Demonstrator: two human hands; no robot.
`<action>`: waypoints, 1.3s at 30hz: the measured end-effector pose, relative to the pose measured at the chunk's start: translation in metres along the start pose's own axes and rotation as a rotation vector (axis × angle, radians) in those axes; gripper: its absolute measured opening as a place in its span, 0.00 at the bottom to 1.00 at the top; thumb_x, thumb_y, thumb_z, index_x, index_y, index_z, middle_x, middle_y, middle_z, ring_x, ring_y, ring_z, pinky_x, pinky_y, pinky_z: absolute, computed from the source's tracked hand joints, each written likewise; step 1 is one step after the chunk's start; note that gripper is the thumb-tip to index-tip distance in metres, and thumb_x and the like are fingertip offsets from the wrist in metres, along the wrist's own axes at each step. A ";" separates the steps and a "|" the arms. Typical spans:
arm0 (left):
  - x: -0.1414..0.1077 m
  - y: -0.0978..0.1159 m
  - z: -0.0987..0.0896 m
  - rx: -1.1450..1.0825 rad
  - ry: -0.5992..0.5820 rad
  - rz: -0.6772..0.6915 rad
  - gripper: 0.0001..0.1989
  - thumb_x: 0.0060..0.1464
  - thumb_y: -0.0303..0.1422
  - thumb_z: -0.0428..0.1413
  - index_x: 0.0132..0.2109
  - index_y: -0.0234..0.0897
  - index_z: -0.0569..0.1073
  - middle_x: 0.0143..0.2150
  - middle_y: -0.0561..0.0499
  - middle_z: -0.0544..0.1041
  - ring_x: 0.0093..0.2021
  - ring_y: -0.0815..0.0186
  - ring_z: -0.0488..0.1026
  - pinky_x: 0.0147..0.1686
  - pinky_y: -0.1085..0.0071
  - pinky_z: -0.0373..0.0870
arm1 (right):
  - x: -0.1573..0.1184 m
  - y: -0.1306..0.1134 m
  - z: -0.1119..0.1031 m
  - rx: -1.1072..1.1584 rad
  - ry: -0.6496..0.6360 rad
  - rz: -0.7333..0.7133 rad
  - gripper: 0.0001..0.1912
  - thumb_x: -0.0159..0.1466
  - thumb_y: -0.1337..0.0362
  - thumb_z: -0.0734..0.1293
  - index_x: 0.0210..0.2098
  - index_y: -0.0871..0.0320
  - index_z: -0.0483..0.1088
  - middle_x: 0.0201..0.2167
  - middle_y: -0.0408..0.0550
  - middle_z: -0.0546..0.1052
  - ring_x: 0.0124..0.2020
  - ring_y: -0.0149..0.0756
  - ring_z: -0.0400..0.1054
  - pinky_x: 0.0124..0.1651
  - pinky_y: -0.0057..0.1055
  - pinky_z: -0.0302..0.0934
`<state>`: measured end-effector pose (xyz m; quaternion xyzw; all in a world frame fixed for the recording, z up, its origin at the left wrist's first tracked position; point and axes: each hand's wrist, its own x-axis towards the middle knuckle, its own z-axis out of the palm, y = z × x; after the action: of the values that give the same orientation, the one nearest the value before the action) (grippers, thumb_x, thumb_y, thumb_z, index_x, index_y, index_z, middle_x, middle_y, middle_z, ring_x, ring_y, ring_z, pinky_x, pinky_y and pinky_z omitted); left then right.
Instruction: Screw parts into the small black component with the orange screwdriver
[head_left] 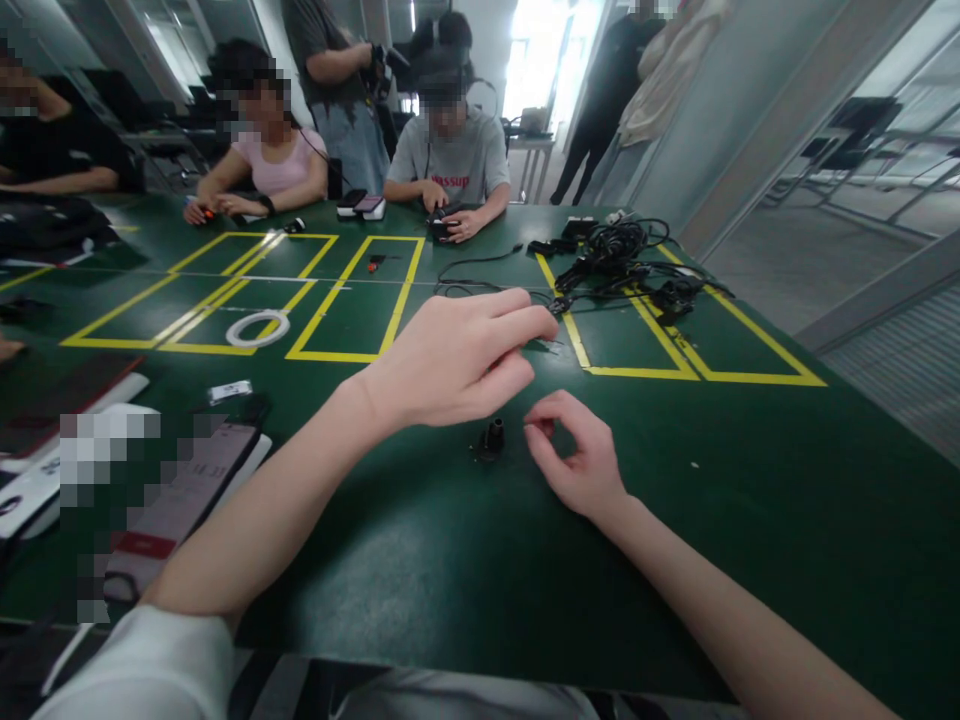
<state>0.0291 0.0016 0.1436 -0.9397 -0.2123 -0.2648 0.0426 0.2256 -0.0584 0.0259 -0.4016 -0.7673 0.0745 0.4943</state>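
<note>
My left hand (472, 355) reaches across above the green table, palm down, with its fingers bent and closed together. Something thin and dark shows near its fingertips, too small to name. Lower and to the right, my right hand (576, 455) has thumb and forefinger brought together in a pinch; whatever is between them, if anything, is too small to make out. A small black part with a short upright tube (493, 438) sits on the table between the hands, touched by neither.
A heap of black cables (615, 255) lies at the back right. Yellow tape (337, 357) marks rectangles on the table, with a white ring (257, 328) at left. Phones (172, 490) lie near my left arm. Several people are across the table, one handling a black device (442, 224).
</note>
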 end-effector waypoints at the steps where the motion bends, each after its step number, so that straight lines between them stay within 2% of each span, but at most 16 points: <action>1: 0.000 0.000 0.000 -0.012 -0.001 0.000 0.15 0.64 0.28 0.46 0.48 0.36 0.76 0.44 0.46 0.78 0.37 0.65 0.76 0.34 0.71 0.67 | 0.002 0.006 -0.001 0.006 -0.060 0.028 0.08 0.65 0.69 0.65 0.43 0.55 0.71 0.35 0.50 0.77 0.30 0.37 0.69 0.33 0.36 0.68; 3: 0.000 -0.001 0.001 -0.026 0.015 0.008 0.14 0.64 0.27 0.47 0.48 0.36 0.76 0.47 0.45 0.78 0.39 0.65 0.76 0.35 0.71 0.68 | 0.003 0.016 -0.001 0.074 -0.288 0.028 0.17 0.65 0.68 0.65 0.54 0.56 0.70 0.46 0.54 0.78 0.33 0.36 0.71 0.37 0.36 0.70; 5: 0.000 -0.002 0.003 -0.034 0.043 0.020 0.14 0.64 0.27 0.47 0.48 0.36 0.76 0.48 0.45 0.78 0.40 0.65 0.77 0.37 0.71 0.68 | 0.001 0.022 0.001 0.139 -0.447 0.047 0.19 0.65 0.66 0.67 0.55 0.56 0.70 0.46 0.52 0.78 0.31 0.34 0.71 0.35 0.33 0.70; 7: 0.000 -0.002 0.003 -0.041 0.055 0.019 0.13 0.64 0.27 0.48 0.48 0.37 0.77 0.47 0.45 0.78 0.40 0.65 0.76 0.36 0.71 0.68 | 0.000 0.025 0.003 0.156 -0.497 0.071 0.16 0.65 0.65 0.68 0.53 0.57 0.71 0.42 0.51 0.78 0.29 0.32 0.70 0.33 0.31 0.69; 10: 0.000 0.000 0.001 -0.058 0.038 0.007 0.13 0.63 0.28 0.49 0.48 0.37 0.77 0.44 0.47 0.80 0.38 0.65 0.76 0.35 0.71 0.68 | -0.001 0.025 0.006 0.145 -0.476 0.070 0.13 0.66 0.63 0.69 0.50 0.58 0.72 0.41 0.50 0.78 0.28 0.32 0.70 0.33 0.31 0.68; 14: 0.001 0.000 -0.001 -0.064 0.054 0.005 0.15 0.62 0.27 0.47 0.48 0.35 0.78 0.41 0.45 0.80 0.40 0.61 0.76 0.40 0.68 0.70 | -0.001 0.022 0.008 0.140 -0.464 0.066 0.11 0.67 0.66 0.66 0.49 0.57 0.72 0.41 0.50 0.78 0.30 0.33 0.71 0.34 0.31 0.69; 18: 0.001 0.000 0.002 -0.088 0.090 -0.008 0.15 0.64 0.27 0.48 0.49 0.35 0.77 0.44 0.45 0.80 0.40 0.64 0.77 0.37 0.71 0.68 | -0.002 0.021 0.009 0.111 -0.456 0.047 0.11 0.67 0.65 0.67 0.49 0.59 0.71 0.41 0.51 0.78 0.31 0.34 0.72 0.36 0.32 0.69; 22: 0.001 0.005 0.001 -0.056 0.065 -0.010 0.13 0.63 0.28 0.50 0.49 0.37 0.77 0.43 0.47 0.80 0.40 0.64 0.77 0.34 0.72 0.67 | -0.002 0.021 0.010 0.102 -0.457 0.061 0.10 0.67 0.64 0.68 0.47 0.59 0.72 0.40 0.50 0.78 0.31 0.35 0.73 0.35 0.32 0.68; 26: 0.000 0.008 0.000 -0.016 0.033 -0.017 0.16 0.59 0.27 0.50 0.51 0.36 0.77 0.47 0.45 0.79 0.41 0.63 0.77 0.36 0.70 0.69 | -0.001 0.022 0.011 0.112 -0.446 0.073 0.09 0.67 0.64 0.68 0.47 0.59 0.72 0.38 0.49 0.78 0.30 0.34 0.71 0.34 0.31 0.67; 29: -0.001 0.006 0.001 -0.032 0.027 0.000 0.16 0.62 0.25 0.47 0.51 0.36 0.77 0.51 0.45 0.78 0.40 0.65 0.77 0.36 0.71 0.69 | -0.002 0.022 0.011 0.103 -0.448 0.088 0.09 0.68 0.63 0.68 0.46 0.59 0.73 0.37 0.49 0.78 0.30 0.34 0.71 0.34 0.32 0.67; 33: -0.002 0.005 0.002 -0.039 0.029 0.032 0.13 0.65 0.28 0.49 0.51 0.37 0.76 0.48 0.47 0.79 0.42 0.65 0.78 0.36 0.72 0.68 | -0.003 0.021 0.014 0.071 -0.435 0.109 0.08 0.68 0.62 0.69 0.45 0.58 0.72 0.36 0.47 0.77 0.30 0.34 0.70 0.34 0.32 0.66; 36: -0.002 0.006 0.001 -0.028 0.000 0.039 0.14 0.61 0.28 0.52 0.51 0.37 0.76 0.46 0.47 0.78 0.43 0.64 0.77 0.36 0.72 0.68 | -0.004 0.018 0.016 0.032 -0.400 0.114 0.07 0.66 0.61 0.70 0.41 0.57 0.72 0.34 0.45 0.77 0.29 0.34 0.70 0.33 0.31 0.63; 39: -0.002 0.009 -0.001 0.022 -0.024 0.013 0.16 0.59 0.25 0.51 0.52 0.37 0.76 0.48 0.47 0.76 0.42 0.64 0.75 0.35 0.72 0.68 | -0.005 0.015 0.017 -0.017 -0.385 0.111 0.07 0.65 0.62 0.71 0.40 0.57 0.71 0.33 0.45 0.77 0.28 0.34 0.69 0.32 0.30 0.61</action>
<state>0.0306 -0.0076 0.1434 -0.9436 -0.2096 -0.2510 0.0524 0.2207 -0.0467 0.0065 -0.4258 -0.8249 0.1707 0.3303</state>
